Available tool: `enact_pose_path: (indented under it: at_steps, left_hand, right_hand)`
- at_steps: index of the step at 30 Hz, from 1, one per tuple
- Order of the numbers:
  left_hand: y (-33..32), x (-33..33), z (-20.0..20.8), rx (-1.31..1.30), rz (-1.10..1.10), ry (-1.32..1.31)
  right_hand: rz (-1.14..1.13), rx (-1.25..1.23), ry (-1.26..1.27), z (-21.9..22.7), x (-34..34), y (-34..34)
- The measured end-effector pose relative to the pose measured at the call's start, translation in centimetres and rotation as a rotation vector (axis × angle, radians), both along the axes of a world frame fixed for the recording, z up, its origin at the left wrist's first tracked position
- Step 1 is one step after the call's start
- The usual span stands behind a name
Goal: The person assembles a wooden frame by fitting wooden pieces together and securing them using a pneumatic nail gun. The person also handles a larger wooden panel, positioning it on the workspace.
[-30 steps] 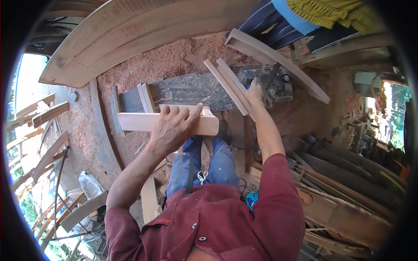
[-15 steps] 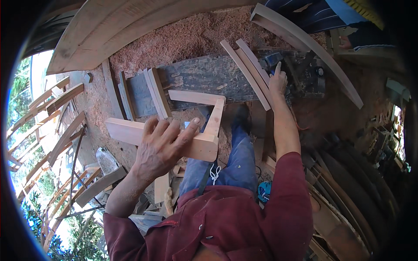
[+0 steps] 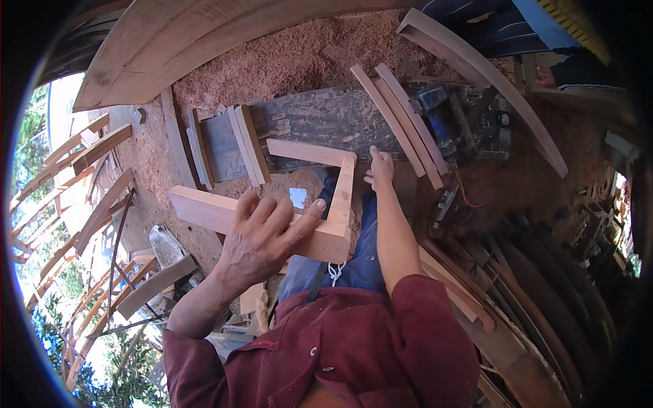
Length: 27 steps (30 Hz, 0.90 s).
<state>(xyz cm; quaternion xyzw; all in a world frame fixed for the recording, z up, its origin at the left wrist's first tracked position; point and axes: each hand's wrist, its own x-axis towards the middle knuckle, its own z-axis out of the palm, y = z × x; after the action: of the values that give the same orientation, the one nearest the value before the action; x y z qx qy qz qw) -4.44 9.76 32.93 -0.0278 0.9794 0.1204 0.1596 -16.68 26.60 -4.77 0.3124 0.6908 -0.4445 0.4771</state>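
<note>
My left hand (image 3: 262, 234) is closed round the near rail of a three-sided wooden frame (image 3: 345, 187), fingers over the top and thumb along it. The frame is pale timber with squared corners, and its far rail lies over the edge of a dark, worn bench board (image 3: 309, 115). Just right of the frame's far corner is my right hand (image 3: 381, 167), with nothing seen in it; its fingers are partly bent and apart. Farther right, a blue and black power tool (image 3: 439, 122) sits on the board, beside several long wooden strips (image 3: 398, 126) laid across it.
A curved timber (image 3: 490, 78) arcs at the upper right, near another person's hand (image 3: 545, 76). Wood shavings (image 3: 272, 64) cover the ground behind the board. Shorter strips (image 3: 248, 146) cross its left part. Curved pieces (image 3: 510, 306) are stacked at lower right. An orange cable (image 3: 469, 198) hangs below the tool.
My right hand has come away from the power tool and moved left and nearer, to beside the frame's corner. The frame in my left hand has shifted slightly right and nearer.
</note>
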Motion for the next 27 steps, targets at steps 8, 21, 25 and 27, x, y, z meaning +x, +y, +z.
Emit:
enact_pose_path:
  at_steps: [8, 21, 25, 27]
  left_hand:
    - [-0.7, 0.7, -0.1, 0.026, 0.003, 0.074]
    - [-1.2, 9.7, 7.0, 0.026, 0.004, 0.011]
    - [-0.9, 15.4, 7.0, -0.102, -0.159, -0.049]
    - [0.0, 17.3, 5.9, -0.043, -0.092, 0.004]
  right_hand:
    - [-0.466, -0.182, 0.063, -7.4, 6.7, -2.4]
    - [-0.319, -0.392, -0.191, -2.1, 1.8, -3.4]
    - [-0.111, -0.482, -0.211, 3.0, -3.9, -5.6]
    - [0.007, -0.604, -0.241, 4.5, -7.9, -6.5]
